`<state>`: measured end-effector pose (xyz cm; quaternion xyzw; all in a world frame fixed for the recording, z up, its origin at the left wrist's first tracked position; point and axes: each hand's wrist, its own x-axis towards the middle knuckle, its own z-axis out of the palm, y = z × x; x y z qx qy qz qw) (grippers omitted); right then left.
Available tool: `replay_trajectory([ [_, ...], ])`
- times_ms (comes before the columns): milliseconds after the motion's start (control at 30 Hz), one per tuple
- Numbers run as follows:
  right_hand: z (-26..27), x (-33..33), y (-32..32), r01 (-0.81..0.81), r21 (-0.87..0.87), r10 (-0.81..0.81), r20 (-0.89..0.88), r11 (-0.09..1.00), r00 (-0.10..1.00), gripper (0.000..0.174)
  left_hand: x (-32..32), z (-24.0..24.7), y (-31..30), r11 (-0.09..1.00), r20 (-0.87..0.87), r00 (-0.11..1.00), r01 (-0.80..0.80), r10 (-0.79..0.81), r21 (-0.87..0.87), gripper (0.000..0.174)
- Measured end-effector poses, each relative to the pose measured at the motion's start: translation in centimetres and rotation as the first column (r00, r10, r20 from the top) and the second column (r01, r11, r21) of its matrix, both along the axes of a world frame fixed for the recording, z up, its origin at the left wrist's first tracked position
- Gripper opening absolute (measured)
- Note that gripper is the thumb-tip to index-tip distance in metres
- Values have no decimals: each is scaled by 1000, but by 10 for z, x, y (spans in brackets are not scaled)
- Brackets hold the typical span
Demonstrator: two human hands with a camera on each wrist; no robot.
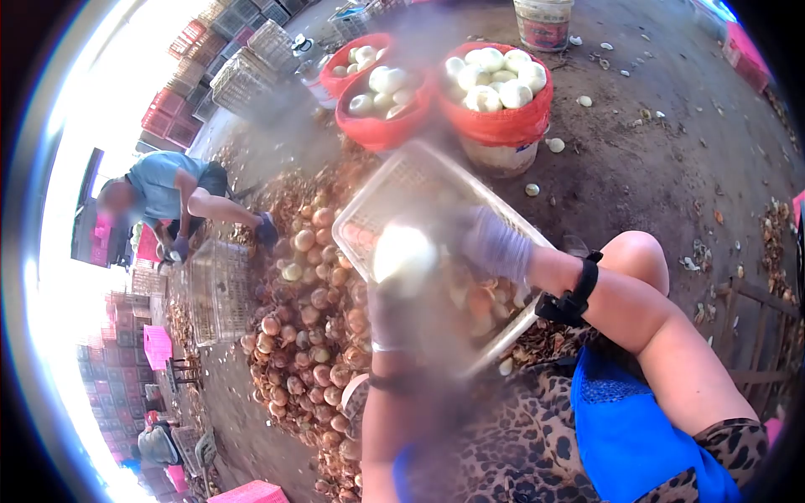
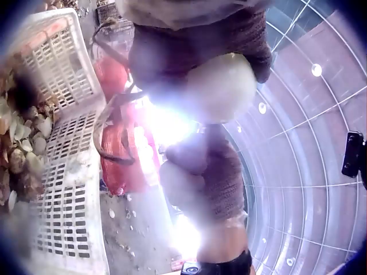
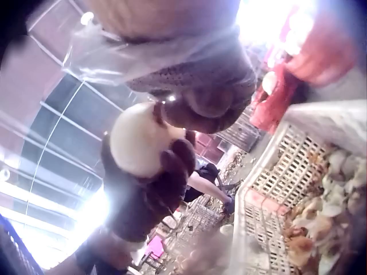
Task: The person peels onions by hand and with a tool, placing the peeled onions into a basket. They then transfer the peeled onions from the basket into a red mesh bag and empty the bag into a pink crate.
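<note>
The left hand [image 1: 387,312] curled round a peeled onion [image 1: 403,254], likely firm and slippery, best cupped whole. Whether the right hand [image 1: 495,243] held anything was unclear.

A crate [image 1: 402,180] sits tilted before the person's knees, with the left hand [image 1: 390,310], holding an onion [image 1: 402,251], and the right hand [image 1: 490,243] just beside it above the crate, an onion pile [image 1: 302,335] to the left, tubs [image 1: 495,126] behind, and a second person [image 1: 168,189] beyond the pile
</note>
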<state>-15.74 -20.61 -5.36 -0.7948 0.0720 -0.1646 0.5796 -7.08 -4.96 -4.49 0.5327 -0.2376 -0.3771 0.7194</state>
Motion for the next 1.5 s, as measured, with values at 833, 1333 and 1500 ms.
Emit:
replay_trajectory([
  [833, 31, -10, -5, 70, 292, -15, -185, 954, 983, 39, -18, 25, 2, 920, -401, 904, -22, -149, -391, 92],
  [1333, 30, -12, -2, 0, 304, 48, -150, 953, 988, 34, -7, -1, 2, 969, -87, 994, -78, 58, -235, 102],
  [1500, 23, -17, 0, 53, 108, -43, -87, 993, 995, 29, -6, -6, 0, 941, -312, 949, -58, -52, -334, 95],
])
